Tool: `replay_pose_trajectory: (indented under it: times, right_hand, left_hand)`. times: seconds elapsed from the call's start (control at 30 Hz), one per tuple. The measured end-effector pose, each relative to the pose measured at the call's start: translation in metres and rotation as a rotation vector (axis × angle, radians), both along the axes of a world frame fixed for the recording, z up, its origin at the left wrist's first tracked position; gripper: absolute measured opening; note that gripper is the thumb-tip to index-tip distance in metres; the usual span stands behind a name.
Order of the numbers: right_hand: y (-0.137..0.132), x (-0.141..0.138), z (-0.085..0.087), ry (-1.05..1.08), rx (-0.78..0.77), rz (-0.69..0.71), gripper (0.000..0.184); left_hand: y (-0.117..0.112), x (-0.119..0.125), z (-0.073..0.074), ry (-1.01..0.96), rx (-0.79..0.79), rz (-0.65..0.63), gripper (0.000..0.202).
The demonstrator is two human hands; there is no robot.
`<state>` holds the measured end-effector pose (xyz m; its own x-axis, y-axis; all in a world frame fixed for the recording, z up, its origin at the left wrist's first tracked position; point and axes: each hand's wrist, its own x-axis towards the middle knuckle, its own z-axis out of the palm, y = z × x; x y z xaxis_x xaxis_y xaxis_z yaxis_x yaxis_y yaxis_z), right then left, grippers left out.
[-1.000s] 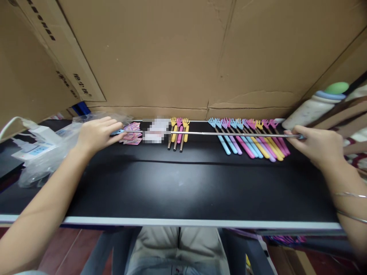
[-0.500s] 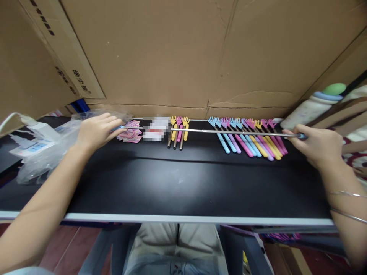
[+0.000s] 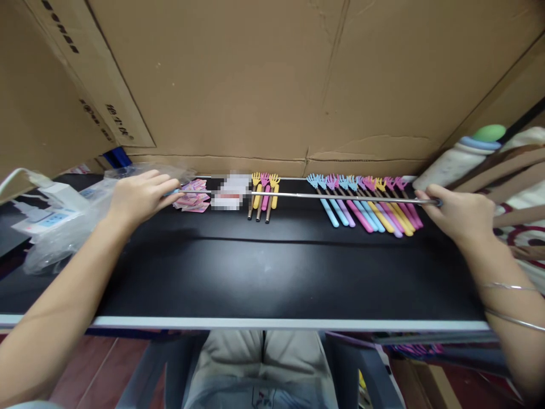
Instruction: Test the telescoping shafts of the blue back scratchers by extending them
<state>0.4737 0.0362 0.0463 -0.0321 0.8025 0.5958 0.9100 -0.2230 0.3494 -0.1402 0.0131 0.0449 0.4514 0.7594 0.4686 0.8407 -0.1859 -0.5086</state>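
Observation:
A telescopic back scratcher is stretched out level above the black table, its thin metal rod spanning the space between my hands. My left hand is closed round its light blue end. At the other end, my right hand grips the rod close to a dark bluish tip. Which hand covers the claw cannot be made out. Behind the rod, several collapsed back scratchers with blue, purple, pink and yellow handles lie in a slanted row. A smaller group of yellow and pink back scratchers lies left of them.
Pink printed cards and a blurred white packet lie near my left hand. Clear plastic bags and a power strip with plugs occupy the left side. A white bottle stands far right. Cardboard walls the back.
My right hand and its end of the rod have shifted slightly left, along with a small shift of the whole view. Both hands keep their hold.

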Motion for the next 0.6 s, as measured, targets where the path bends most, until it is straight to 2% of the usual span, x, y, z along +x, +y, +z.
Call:
replay_pose_trajectory:
  times: [0.13, 0.2, 0.33, 0.5, 0.6]
  right_hand:
    - [-0.003, -0.027, 0.004, -0.007, -0.007, 0.041, 0.042]
    - [-0.007, -0.053, 0.003, -0.012, -0.032, 0.122, 0.043]
    - [-0.020, -0.113, -0.001, -0.062, -0.139, 0.369, 0.046]
    - [-0.037, -0.171, 0.000, -0.088, -0.186, 0.425, 0.049]
    - [-0.042, -0.197, 0.000, -0.083, -0.231, 0.461, 0.048]
  left_hand:
    - [-0.001, 0.016, 0.003, -0.024, -0.024, -0.031, 0.040]
    - [-0.002, 0.038, 0.004, -0.036, -0.031, -0.086, 0.042]
    - [-0.010, 0.091, 0.007, -0.035, -0.010, -0.215, 0.040]
    - [-0.028, 0.142, 0.014, -0.059, 0.007, -0.320, 0.035]
    - [-0.032, 0.166, 0.012, -0.083, 0.010, -0.392, 0.031]
